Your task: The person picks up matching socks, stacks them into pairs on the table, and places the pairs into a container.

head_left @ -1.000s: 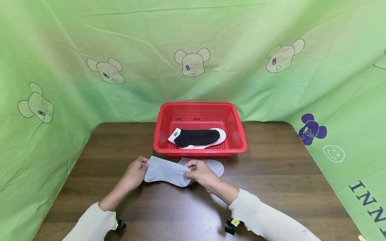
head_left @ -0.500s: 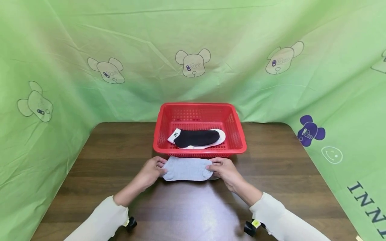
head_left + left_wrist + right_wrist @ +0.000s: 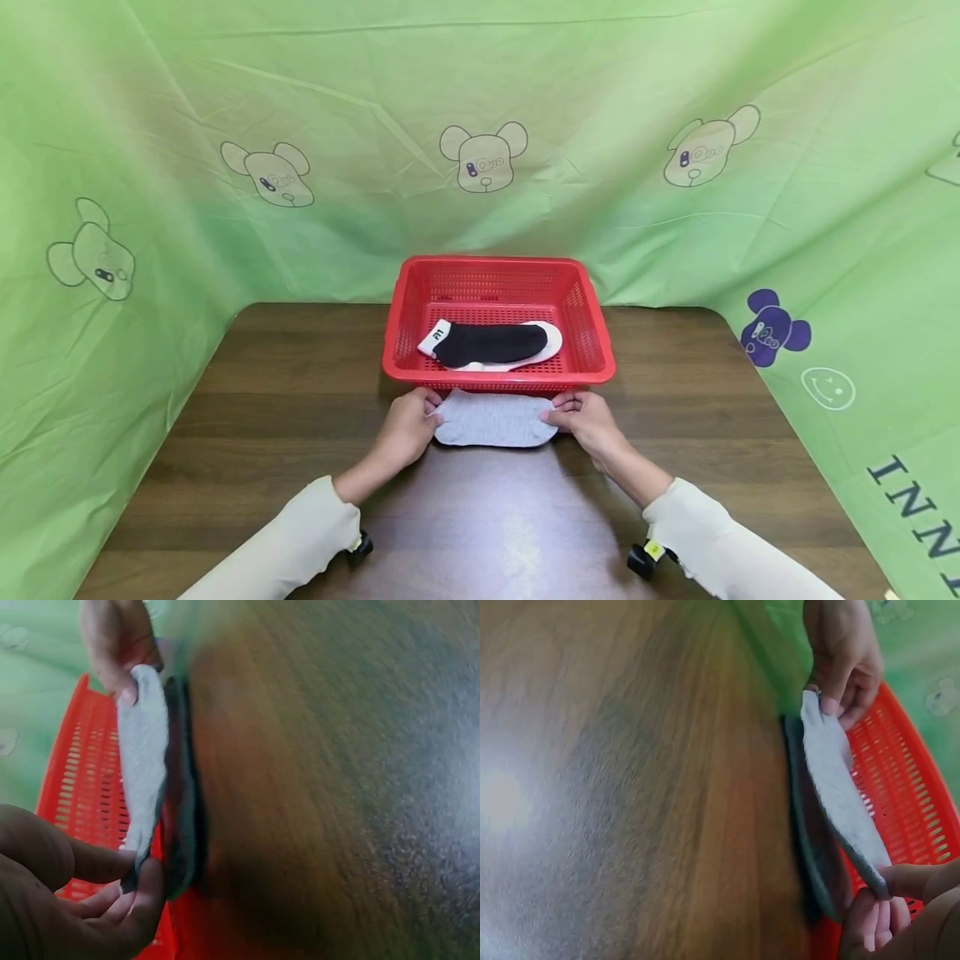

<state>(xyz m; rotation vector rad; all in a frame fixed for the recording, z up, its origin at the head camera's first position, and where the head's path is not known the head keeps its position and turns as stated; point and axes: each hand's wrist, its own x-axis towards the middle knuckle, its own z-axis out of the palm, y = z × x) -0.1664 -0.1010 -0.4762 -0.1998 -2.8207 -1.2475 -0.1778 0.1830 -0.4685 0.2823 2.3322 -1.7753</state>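
Note:
A light grey ankle sock (image 3: 495,419) is stretched flat between both hands in front of the basket. My left hand (image 3: 408,427) pinches its left end between thumb and fingers. At the other end, my right hand (image 3: 592,423) pinches the toe the same way. Both wrist views show the held sock (image 3: 144,761) raised over a second sock (image 3: 808,847), which lies on the table and looks dark there. From the head view the held sock covers that lower one.
Just behind the hands stands a red plastic basket (image 3: 498,377) with perforated walls. Inside it lie a black-and-white sock (image 3: 491,343) and a white one partly under it. The wooden table (image 3: 300,358) is bordered by a green printed cloth (image 3: 345,225).
Both hands have moved right with the grey sock, which has turned from slanted to level. My right hand has gone farthest right, and the lower grey sock has become covered.

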